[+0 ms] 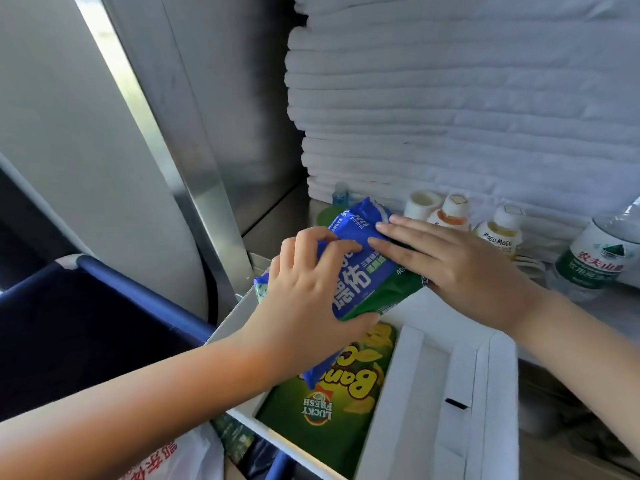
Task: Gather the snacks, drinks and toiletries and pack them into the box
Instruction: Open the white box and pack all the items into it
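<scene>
A blue and green wet-wipes pack (pixel 367 268) hangs over the open white box (pixel 460 368). My left hand (pixel 304 292) grips its near end, fingers curled over the top and thumb under the edge. My right hand (pixel 460 268) lies flat on the pack's far right side with straight fingers. Inside the box lies a green banana-chips bag (pixel 332 403). Behind the box stand two Mogu Mogu drink bottles (pixel 498 233), a white-capped bottle (pixel 422 204), a small blue bottle (pixel 340 194) and a water bottle (pixel 595 258).
A tall stack of folded white towels (pixel 467 98) fills the back right. A steel wall and post (pixel 207 188) rise at left. A dark blue bin (pixel 86 327) sits at lower left, with a white plastic bag (pixel 183 455) at the bottom edge.
</scene>
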